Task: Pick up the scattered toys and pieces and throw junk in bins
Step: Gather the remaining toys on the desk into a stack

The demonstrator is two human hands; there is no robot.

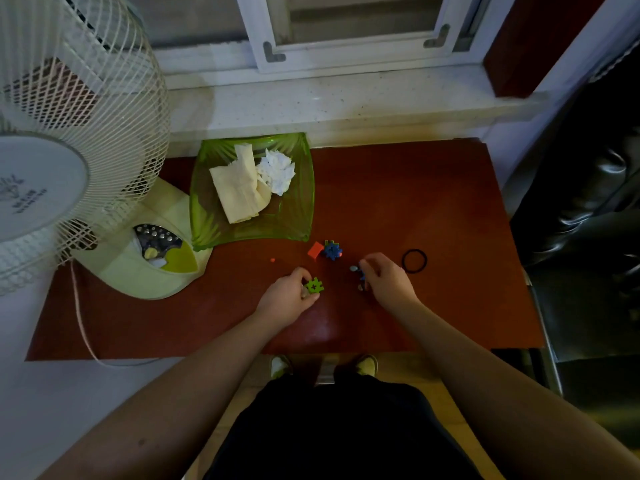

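dim room, window, red table

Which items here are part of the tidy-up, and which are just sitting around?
Part of the job:
- green toy piece, in the left hand
- blue toy piece
- orange block
- small orange bit
- black ring
- green tray with crumpled tissue
- right hand, on small pieces

Just lying about:
- fan
- window sill
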